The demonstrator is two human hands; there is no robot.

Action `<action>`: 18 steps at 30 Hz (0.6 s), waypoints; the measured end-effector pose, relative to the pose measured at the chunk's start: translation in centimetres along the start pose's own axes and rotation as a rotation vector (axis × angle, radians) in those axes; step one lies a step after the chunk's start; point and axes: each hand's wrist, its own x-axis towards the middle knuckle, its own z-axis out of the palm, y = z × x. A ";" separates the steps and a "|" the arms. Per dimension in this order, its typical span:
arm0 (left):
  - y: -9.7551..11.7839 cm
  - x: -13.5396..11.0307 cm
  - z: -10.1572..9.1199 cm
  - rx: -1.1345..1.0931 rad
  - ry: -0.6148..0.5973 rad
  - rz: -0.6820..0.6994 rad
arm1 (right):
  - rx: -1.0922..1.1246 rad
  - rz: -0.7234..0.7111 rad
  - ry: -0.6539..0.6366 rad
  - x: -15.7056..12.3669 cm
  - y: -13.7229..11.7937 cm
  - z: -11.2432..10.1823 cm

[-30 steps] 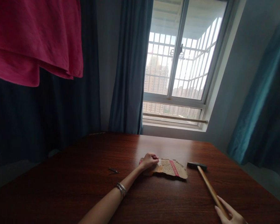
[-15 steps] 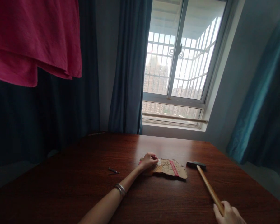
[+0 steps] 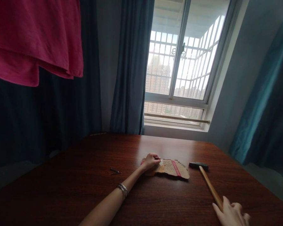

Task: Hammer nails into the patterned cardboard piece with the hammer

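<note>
— So, what holds what on our side?
— Reddish-brown table (image 3: 61, 188) carries the lot: cardboard piece (image 3: 172, 168), hammer (image 3: 211, 186), thin dark pieces (image 3: 115, 171) off to the left. Cardboard lies flat, full of small dark dots, pink band across it toward the right end. Holes or marks, we can't tell at this size.
— Left hand?
— Our left hand (image 3: 151, 161) is on the cardboard's left part, fingertips bunched together. What they pinch, if anything, we can't make out. Bracelet (image 3: 122, 190) near that wrist.
— Right?
— Our right hand (image 3: 231, 214) is at the near end of the hammer's handle, thumb one side, index finger the other, spread apart. Whether we're actually gripping, can't tell.
— Hammer head?
— Just right of the cardboard, not touching it. Handle angles back toward us.
— Behind?
— Window (image 3: 179, 62) frames a barred enclosure, tall buildings past it. Blue curtain (image 3: 132, 69) on its left, pink cloth (image 3: 37, 37) hanging upper left.
</note>
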 end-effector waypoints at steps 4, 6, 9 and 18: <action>0.0 0.0 -0.1 0.009 -0.001 -0.010 | -0.013 -0.123 0.129 2.2 -4.5 -2.0; -0.2 0.1 0.0 0.013 -0.002 -0.001 | 0.069 -0.229 0.116 3.4 -7.5 -2.9; -0.6 0.3 0.1 0.013 -0.005 0.022 | 0.173 -0.402 0.038 5.1 -11.9 -3.7; -0.6 0.4 0.2 0.015 -0.019 -0.010 | 0.347 -0.538 -0.049 7.1 -16.8 -0.4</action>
